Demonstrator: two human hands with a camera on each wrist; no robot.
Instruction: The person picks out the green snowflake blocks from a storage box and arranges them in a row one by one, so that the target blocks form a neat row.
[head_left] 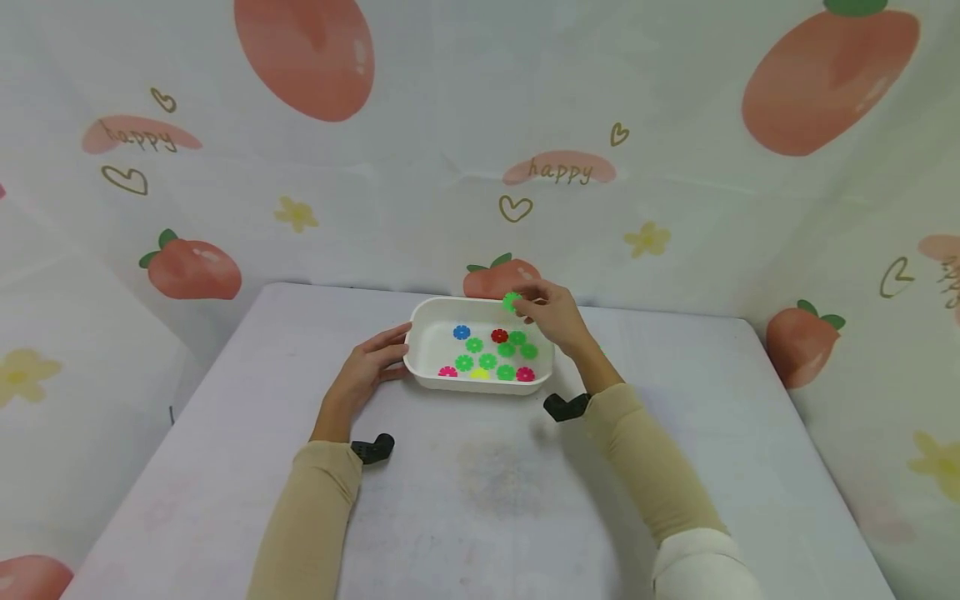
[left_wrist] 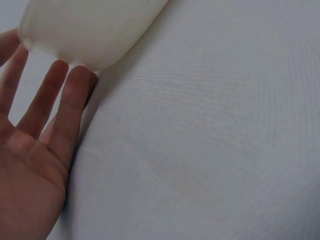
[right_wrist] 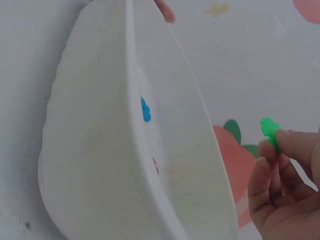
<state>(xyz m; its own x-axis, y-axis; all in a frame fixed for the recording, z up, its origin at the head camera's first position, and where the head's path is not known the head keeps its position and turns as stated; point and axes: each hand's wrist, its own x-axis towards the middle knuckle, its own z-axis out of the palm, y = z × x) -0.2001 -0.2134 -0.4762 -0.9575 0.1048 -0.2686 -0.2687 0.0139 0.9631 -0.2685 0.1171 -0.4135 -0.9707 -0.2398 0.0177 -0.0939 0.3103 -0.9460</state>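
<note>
A white rectangular tray point(head_left: 480, 386) stands on the table and holds several small flower-shaped plastic discs, such as a blue disc point(head_left: 461, 332), a dark red disc point(head_left: 499, 336) and a green disc point(head_left: 487, 362). At its left end, my left hand point(head_left: 370, 360) touches the wall with outstretched fingers; the left wrist view shows the fingertips point(left_wrist: 77, 75) against the tray's outside. Over the back right rim, my right hand point(head_left: 555, 315) pinches a green flower disc point(right_wrist: 270, 130) between thumb and fingers. In the right wrist view the tray wall hides most of the discs.
A white cloth covers the table point(head_left: 465, 500). Behind it hangs a patterned backdrop point(head_left: 420, 183) with fruit, hearts and lettering. Black wrist mounts stick out from the left sleeve point(head_left: 307, 517) and the right sleeve point(head_left: 652, 458). A bit of green shows beside the right wrist.
</note>
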